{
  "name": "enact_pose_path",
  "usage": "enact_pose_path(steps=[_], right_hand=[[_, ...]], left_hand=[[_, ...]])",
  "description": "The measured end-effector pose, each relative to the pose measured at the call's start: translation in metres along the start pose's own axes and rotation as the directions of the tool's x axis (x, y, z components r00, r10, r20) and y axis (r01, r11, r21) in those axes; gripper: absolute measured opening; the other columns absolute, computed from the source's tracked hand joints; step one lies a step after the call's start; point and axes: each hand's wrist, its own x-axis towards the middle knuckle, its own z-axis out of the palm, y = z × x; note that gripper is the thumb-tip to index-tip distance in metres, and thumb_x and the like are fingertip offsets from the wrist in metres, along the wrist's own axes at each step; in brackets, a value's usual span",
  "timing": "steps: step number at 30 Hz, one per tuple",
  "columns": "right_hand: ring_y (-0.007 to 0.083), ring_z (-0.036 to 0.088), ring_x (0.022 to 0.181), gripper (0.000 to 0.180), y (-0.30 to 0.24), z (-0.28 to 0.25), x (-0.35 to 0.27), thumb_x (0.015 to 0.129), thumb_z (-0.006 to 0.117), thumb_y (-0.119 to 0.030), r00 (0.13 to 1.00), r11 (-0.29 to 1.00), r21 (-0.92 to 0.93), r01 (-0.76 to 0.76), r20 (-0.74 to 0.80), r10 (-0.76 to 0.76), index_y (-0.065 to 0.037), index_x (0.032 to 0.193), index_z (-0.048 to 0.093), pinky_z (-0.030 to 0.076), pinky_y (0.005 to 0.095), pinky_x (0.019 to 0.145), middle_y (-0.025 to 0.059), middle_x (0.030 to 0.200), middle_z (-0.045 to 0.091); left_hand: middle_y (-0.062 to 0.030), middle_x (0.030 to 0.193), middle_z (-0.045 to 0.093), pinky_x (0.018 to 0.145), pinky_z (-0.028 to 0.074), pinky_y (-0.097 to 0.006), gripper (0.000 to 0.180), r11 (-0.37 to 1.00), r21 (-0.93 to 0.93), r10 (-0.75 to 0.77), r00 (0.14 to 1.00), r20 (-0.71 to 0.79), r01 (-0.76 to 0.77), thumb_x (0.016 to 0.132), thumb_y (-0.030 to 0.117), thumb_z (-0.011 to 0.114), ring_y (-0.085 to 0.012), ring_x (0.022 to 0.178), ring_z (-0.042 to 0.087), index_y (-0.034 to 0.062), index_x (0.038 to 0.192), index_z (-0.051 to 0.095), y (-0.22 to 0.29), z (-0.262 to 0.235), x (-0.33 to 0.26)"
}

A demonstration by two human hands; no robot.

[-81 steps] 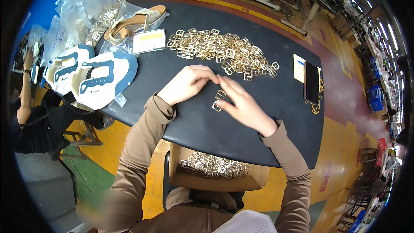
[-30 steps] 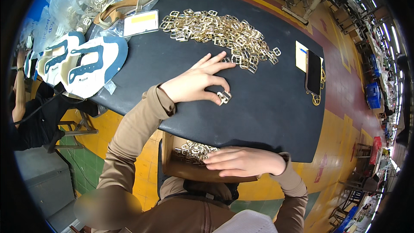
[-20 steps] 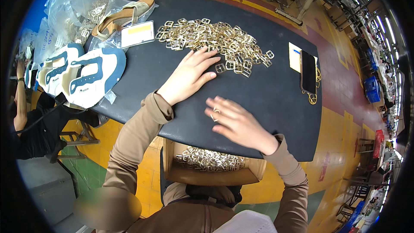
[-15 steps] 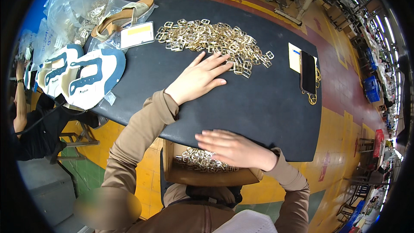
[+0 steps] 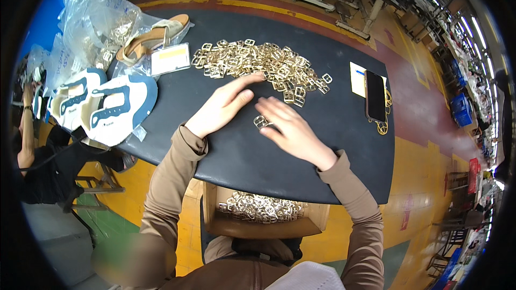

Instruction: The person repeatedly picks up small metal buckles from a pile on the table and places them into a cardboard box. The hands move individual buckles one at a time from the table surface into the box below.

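On the dark oval surface, the left hand lies flat, grip spread, fingertips at the edge of the heap of gold metal buckles. The right hand, grip also spread, rests beside a single gold buckle just at its fingertips. Below the surface edge, an open cardboard box holds more buckles.

Phone face up nr tabletop's right edge; sandal & plastic bags at far-left corner; blue-white insoles on left edge.
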Motion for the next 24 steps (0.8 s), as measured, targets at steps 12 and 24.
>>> enact_pose_path(steps=[12, 24], right_hand=[[0.0303, 0.062, 0.133, 0.036, -0.058, -0.015, -0.091, 0.101, 0.071, -0.020, 0.872, 0.810, 0.562, 0.170, 0.297, -0.390, -0.005, 0.134, 0.071, 0.050, 0.0463, 0.112, 0.0120, 0.140, 0.068], [0.0309, 0.056, 0.138, 0.032, 0.036, -0.037, -0.017, 0.098, 0.070, -0.008, 0.963, 0.994, 0.053, -0.099, -0.246, 0.109, -0.003, 0.129, 0.072, 0.045, 0.0400, 0.115, 0.0121, 0.142, 0.065]], left_hand=[[-0.0109, 0.165, 0.042, 0.128, 0.029, -0.052, 0.051, 0.810, 0.526, 0.130, 0.955, 0.268, -0.258, 0.103, 0.030, 0.066, -0.0315, 0.154, 0.039, 0.0130, 0.150, 0.055, -0.015, 0.066, 0.026], [-0.0083, 0.124, 0.070, 0.114, 0.045, -0.043, 0.021, 0.908, 0.401, -0.051, 0.917, 0.397, -0.123, 0.102, 0.020, 0.067, -0.0283, 0.127, 0.061, 0.0072, 0.117, 0.074, 0.004, 0.024, 0.017]])
